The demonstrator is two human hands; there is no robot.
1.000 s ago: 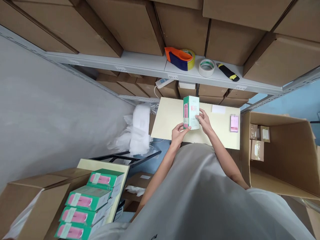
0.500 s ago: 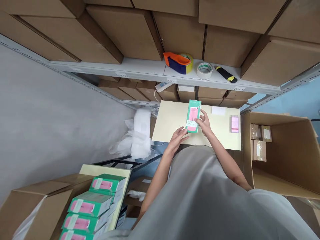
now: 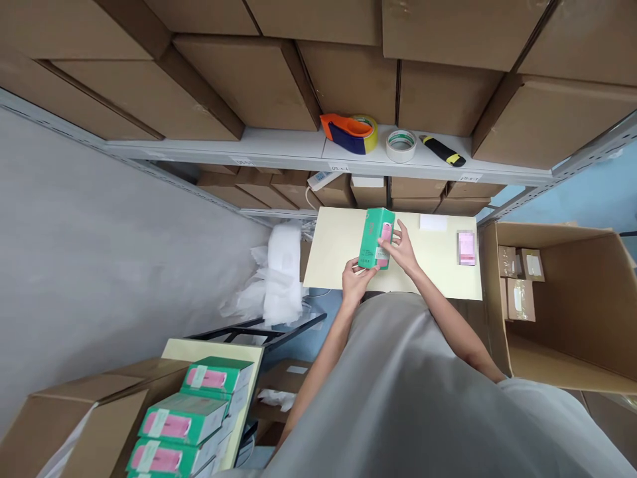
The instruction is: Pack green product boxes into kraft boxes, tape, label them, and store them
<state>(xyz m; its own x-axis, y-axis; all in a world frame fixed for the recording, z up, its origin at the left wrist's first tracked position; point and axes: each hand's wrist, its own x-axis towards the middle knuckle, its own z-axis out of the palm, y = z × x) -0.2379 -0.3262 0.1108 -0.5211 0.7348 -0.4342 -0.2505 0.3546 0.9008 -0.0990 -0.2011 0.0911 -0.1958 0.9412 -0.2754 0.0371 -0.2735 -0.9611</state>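
Observation:
A green product box [image 3: 372, 238] with a pink picture on one face is held over the cream tabletop [image 3: 333, 232]. It is turned so that a green printed side and part of the pink face show. My left hand [image 3: 355, 281] grips its lower end, with the fingers partly hidden beneath. My right hand [image 3: 401, 251] holds the right edge, its thumb on the pink face. To the right on the tabletop lie a white slip [image 3: 432, 222] and a pink item blurred out [image 3: 466, 247].
The shelf above holds an orange tape dispenser [image 3: 348, 133], a white tape roll [image 3: 401, 145], a utility knife [image 3: 442, 151] and cardboard boxes [image 3: 249, 83]. An open carton [image 3: 572, 279] stands at right. At lower left are stacked green boxes [image 3: 166, 425]; white wrap [image 3: 283, 272] hangs nearby.
The green box has been rotated from showing its pink front to showing a green side. My left hand has closed onto its lower end. The camera view has shifted slightly.

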